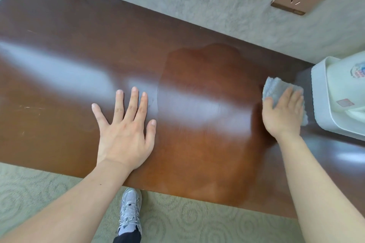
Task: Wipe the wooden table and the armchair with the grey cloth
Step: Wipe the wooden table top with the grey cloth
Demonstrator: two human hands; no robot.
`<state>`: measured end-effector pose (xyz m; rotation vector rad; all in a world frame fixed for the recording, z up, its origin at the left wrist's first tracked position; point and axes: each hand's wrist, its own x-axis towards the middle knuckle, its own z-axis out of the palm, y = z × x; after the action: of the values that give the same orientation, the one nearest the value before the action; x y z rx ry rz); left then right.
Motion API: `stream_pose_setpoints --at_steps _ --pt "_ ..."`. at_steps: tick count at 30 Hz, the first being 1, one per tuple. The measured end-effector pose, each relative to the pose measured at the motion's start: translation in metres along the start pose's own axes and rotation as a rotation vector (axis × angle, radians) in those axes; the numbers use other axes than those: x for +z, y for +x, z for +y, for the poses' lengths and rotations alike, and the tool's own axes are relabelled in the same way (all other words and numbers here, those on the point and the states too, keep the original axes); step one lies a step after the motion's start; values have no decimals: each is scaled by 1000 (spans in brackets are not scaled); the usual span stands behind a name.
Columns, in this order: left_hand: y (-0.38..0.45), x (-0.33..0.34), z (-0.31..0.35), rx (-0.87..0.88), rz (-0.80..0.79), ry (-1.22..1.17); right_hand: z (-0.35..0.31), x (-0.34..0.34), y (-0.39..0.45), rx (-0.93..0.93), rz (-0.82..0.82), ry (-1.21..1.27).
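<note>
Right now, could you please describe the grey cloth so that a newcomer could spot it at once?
Start at the brown wooden table and follow it to its right end, where a white box stands. The grey cloth lies just left of that box, pressed flat under the right hand; it is the only soft, fluffy grey thing there.

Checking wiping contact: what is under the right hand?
The grey cloth, folded, lies under the right hand, pressed flat on the wooden table beside the white box. The tabletop beneath the cloth is covered and cannot be seen.
</note>
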<state>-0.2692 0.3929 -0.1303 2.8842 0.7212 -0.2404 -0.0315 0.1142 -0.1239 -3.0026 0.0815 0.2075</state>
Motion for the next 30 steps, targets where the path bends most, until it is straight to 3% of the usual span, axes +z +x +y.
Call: stream_pose_setpoints --at_steps 7,14,18,24,30 --pt "0 0 2 -9 -2 6 0 16 -128 -53 -34 -35" --pt "0 1 2 -16 13 21 -50 41 -235 -383 -120 -11" --pt "0 1 3 -15 25 16 -74 37 -172 -471 -112 3" --pt "0 3 2 -10 34 7 -136 30 -24 -384 -105 -20" --pt "0 4 0 -7 48 -2 -140 30 -33 -471 -116 -20"
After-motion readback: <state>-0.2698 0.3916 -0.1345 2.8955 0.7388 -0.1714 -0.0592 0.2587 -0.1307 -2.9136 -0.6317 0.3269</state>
